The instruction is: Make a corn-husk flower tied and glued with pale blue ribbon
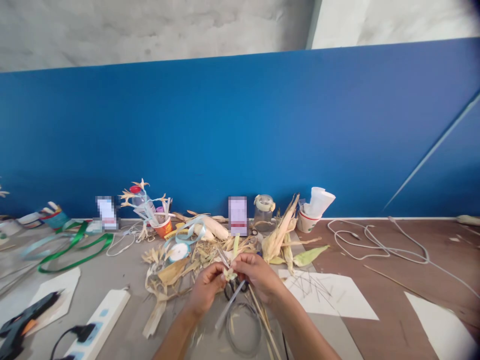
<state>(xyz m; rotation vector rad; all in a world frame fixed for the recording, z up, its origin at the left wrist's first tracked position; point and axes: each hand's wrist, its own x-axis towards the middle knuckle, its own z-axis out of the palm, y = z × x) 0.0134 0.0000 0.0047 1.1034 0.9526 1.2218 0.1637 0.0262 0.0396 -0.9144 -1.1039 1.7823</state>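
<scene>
Between my hands, over the table's middle, is a small pale yellow-green husk flower [229,274]. The fingertips of my left hand [206,290] pinch it from the left. My right hand [259,276] pinches it from the other side, thumb and forefinger closed, with a light green husk strip [236,245] rising just above those fingers. Partly hidden beneath are scissors [243,287] with dark handles. A pale translucent strip [229,307] slants below the flower, and a coil of grey wire [243,352] lies nearer me. Dry corn husks [210,250] are heaped behind my hands.
A power strip [108,315] and black glue gun [28,317] lie left, near green ribbon [80,250]. At the back stand a phone [237,215], a jar [264,210] and a paper cup [308,222]. Thin wires rest on white paper [352,302]; a white cable [378,245] loops right.
</scene>
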